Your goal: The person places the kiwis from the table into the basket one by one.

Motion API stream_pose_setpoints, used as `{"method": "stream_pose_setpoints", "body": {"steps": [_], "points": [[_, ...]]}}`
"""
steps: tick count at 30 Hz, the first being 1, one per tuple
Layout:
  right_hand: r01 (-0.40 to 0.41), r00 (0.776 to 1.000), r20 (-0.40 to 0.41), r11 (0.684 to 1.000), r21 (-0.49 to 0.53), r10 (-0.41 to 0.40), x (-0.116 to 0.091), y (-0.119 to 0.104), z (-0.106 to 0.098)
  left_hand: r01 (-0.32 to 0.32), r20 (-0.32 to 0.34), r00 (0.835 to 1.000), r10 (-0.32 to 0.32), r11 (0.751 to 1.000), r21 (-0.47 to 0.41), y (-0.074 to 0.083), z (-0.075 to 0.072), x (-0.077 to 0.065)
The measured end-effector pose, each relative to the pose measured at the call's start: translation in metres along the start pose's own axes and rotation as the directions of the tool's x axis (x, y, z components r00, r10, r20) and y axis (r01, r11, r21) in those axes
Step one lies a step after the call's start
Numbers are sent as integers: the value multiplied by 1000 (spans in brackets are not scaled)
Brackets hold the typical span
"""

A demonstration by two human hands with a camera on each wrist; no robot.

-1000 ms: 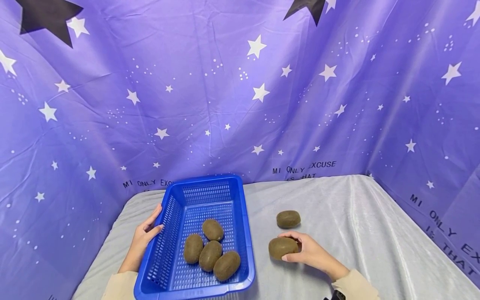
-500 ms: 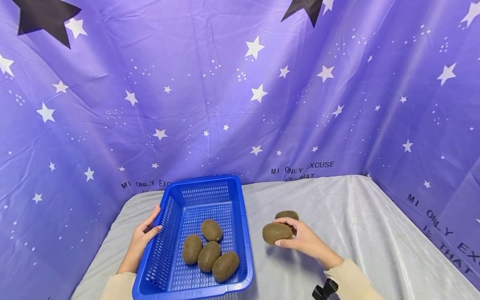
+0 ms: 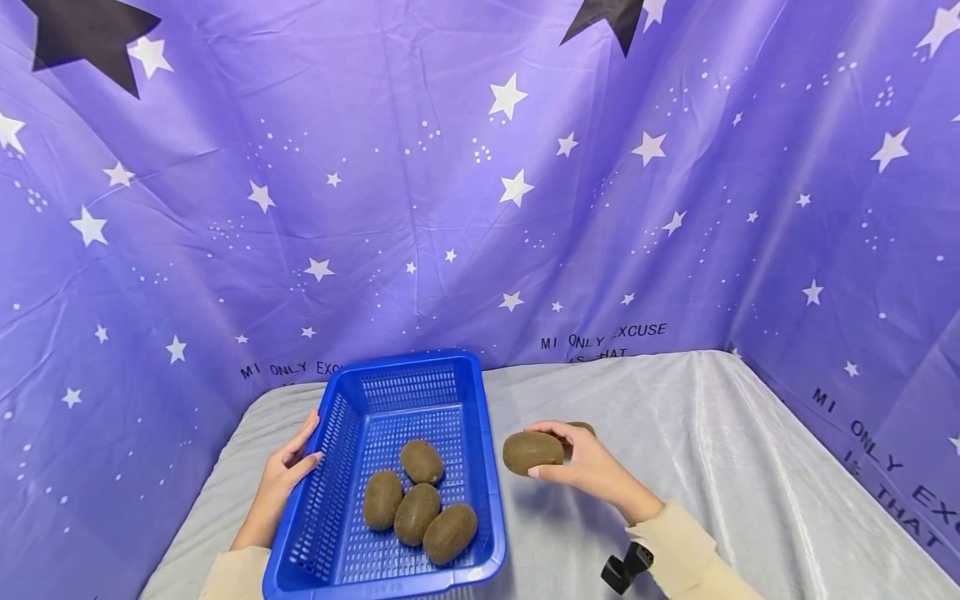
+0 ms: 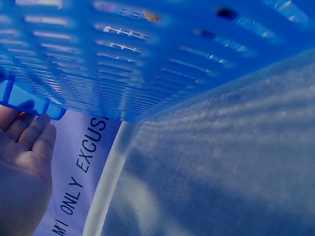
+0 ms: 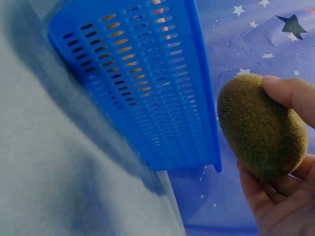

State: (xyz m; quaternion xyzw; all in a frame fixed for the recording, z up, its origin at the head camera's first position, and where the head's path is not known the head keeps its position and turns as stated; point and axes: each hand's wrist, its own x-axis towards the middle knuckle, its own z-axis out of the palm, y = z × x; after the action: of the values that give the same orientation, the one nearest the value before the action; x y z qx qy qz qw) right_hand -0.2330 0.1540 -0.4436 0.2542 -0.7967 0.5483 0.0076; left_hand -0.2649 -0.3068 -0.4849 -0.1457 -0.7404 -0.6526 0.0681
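Note:
A brown, fuzzy kiwifruit (image 3: 532,452) is gripped between the thumb and fingers of my right hand (image 3: 588,462). It is raised off the cloth, just outside the right rim of a blue plastic basket (image 3: 491,483). The right wrist view shows the kiwifruit (image 5: 258,125) close beside the perforated basket wall (image 5: 142,83). My left hand (image 3: 281,475) holds the basket's left rim, thumb on top; in the left wrist view its fingers (image 4: 42,135) curl up under the rim. Several kiwifruits (image 3: 417,514) lie together inside the basket, toward its near end. Another kiwifruit (image 3: 582,427) is mostly hidden behind my right hand.
Grey velvety cloth (image 3: 712,467) covers the table. A purple curtain (image 3: 420,183) with stars and lettering hangs along the back and both sides. A black device (image 3: 626,568) sits at my right wrist, by the beige sleeve.
My right hand has lifted the kiwifruit off the cloth and carried it left and away from me, toward the basket. The left hand and the basket have stayed in place.

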Motion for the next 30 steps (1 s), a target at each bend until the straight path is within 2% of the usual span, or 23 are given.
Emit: {"method": "stream_pose_setpoints", "body": {"steps": [8, 13, 20, 30], "points": [[-68, 998, 1, 997, 27, 68, 11, -13, 10, -6, -4, 1000, 6, 1000, -7, -1, 0, -1], [-81, 997, 15, 996, 21, 81, 18, -19, 16, -14, -13, 1000, 14, 1000, -13, 0, 1, -1], [-51, 998, 36, 999, 0, 51, 21, -59, 21, 7, -20, 1000, -7, 1000, -1, -1, 0, 0], [-18, 997, 72, 1000, -3, 18, 36, -27, 31, -14, -17, 1000, 14, 1000, -4, -1, 1, 0]]}}
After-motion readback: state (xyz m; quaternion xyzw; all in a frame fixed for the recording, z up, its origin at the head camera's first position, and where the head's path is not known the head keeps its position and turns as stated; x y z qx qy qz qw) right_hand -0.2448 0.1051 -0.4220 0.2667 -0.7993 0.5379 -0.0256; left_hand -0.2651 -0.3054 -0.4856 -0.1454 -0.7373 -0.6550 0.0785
